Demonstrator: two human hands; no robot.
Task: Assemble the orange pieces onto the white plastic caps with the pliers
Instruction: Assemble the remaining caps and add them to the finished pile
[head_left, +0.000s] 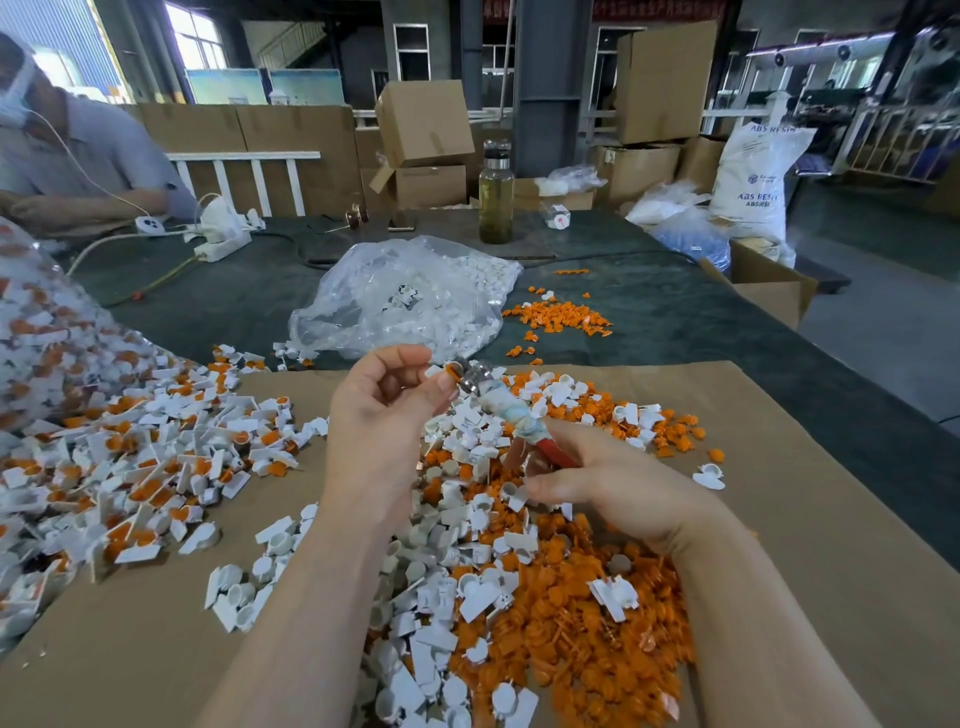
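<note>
Left hand and right hand, fingers curled.

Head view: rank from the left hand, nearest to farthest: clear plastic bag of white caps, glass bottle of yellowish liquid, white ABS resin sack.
From the left hand:
1. Clear plastic bag of white caps, just beyond the hand, mid-table.
2. Glass bottle of yellowish liquid, farther back, standing at the table's far edge.
3. White ABS resin sack, farthest, off to the right on the floor.

Tape-wrapped, red-handled pliers tilt above mixed orange pieces and white caps.
</note>
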